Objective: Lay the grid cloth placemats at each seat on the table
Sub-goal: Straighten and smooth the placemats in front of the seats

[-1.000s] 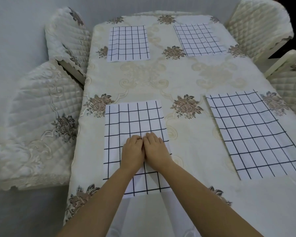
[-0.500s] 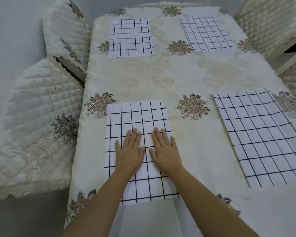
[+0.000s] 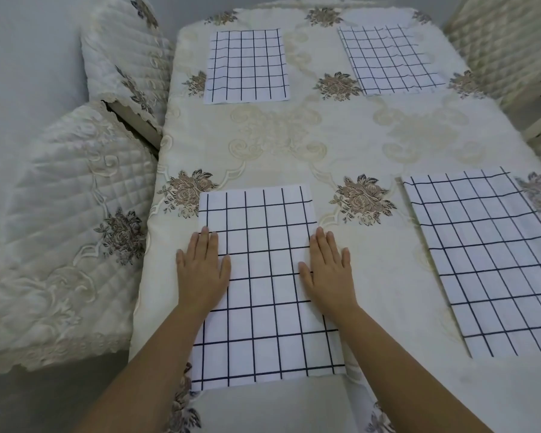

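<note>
A white placemat with a dark grid (image 3: 263,285) lies flat at the near left seat of the table (image 3: 341,145). My left hand (image 3: 202,270) presses flat on its left edge, fingers spread. My right hand (image 3: 327,271) lies flat on its right edge, partly on the tablecloth. Neither hand grips anything. Another grid placemat (image 3: 494,260) lies at the near right. Two more lie at the far end, a far left placemat (image 3: 246,66) and a far right placemat (image 3: 388,59).
The table wears a cream embroidered cloth with brown flower motifs. Quilted cream chairs stand on the left, one near chair (image 3: 60,239) and one far chair (image 3: 125,54). More quilted chairs (image 3: 506,42) stand at the right edge.
My hands were together at the middle of the near left placemat. They have slid apart to its left and right edges, palms flat. The view has moved closer to the table.
</note>
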The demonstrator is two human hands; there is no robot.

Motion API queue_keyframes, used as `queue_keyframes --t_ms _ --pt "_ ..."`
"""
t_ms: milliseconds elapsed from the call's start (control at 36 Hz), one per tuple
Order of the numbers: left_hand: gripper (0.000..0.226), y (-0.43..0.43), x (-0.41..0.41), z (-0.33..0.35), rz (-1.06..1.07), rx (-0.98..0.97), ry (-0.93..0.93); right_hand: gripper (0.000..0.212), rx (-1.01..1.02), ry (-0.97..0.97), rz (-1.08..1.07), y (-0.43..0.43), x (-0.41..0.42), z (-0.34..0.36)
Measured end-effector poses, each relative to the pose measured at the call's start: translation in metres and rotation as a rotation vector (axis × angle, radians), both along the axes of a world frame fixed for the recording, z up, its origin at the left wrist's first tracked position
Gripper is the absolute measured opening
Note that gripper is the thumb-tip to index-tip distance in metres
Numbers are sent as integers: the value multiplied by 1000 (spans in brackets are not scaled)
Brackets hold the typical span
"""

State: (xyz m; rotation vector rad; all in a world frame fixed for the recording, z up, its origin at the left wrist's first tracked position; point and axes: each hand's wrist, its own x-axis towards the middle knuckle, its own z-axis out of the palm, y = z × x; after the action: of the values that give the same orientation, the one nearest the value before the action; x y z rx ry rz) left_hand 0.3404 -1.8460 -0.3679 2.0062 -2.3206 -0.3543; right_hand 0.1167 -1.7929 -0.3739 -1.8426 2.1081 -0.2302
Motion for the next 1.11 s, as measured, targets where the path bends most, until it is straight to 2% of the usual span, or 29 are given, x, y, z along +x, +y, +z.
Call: queue_keyframes --t_ms 56,139,250,361,444,611,694,806,944,1111 --pt "54 -4 -4 1 -1 -71 4 74 -21 -21 -4 -6 5 6" --pt "51 -14 -17 6 -13 -123 45 64 -59 -16 18 -20 16 13" --pt "54 -31 -38 7 -113 -67 96 64 -33 -37 69 -44 37 19" --pt "51 -44 -54 11 -140 -8 114 53 -9 -41 144 -65 51 22" --pt "52 -50 -58 12 -159 14 150 59 10 -65 188 -76 59 16" --pt "45 -60 -58 10 -193 -16 152 54 72 -20 250 -96 68 10" --pt "50 -67 -55 0 -141 50 107 53 81 -4 262 -102 67 8" --pt "77 -73 -48 -6 -135 48 -1 66 43 3 234 -106 58 4" --pt "77 -79 -32 -6 -79 31 -34 63 32 55 219 -113 32 4" --pt "81 -78 -6 -7 13 28 -60 62 36 75 86 -110 -3 3"
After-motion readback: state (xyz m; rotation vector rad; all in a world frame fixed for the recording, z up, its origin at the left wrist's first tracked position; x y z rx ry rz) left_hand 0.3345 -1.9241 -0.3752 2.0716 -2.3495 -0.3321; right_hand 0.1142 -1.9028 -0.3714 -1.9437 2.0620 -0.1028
